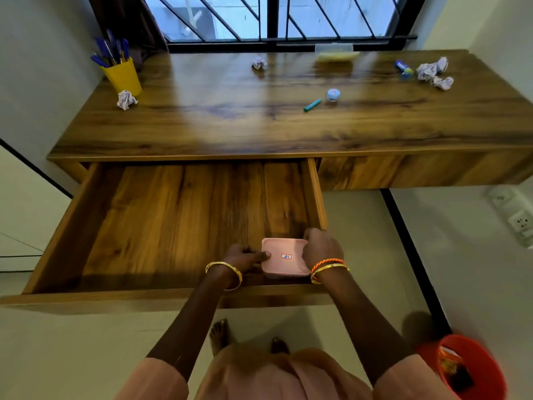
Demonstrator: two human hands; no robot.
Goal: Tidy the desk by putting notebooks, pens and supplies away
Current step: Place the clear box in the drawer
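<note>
Fingers of the left hand point(245, 256) and right hand point(321, 246) curl round a pink rounded-rectangular plastic box point(284, 256), held at the front right corner of the open wooden drawer point(173, 215). Glossy wood-grain tabletop point(230, 116): crumpled paper balls point(126, 100), yellow pen cup point(122, 75), teal marker point(312, 105). Box contents hidden.

A wide wooden surface point(219, 116) stands against the far wall under a window point(268, 18) with black bars, which lets in bluish daylight. Pale walls close in left and right. The floor point(360, 255) is light tile. Wall sockets point(516, 215) sit right.
</note>
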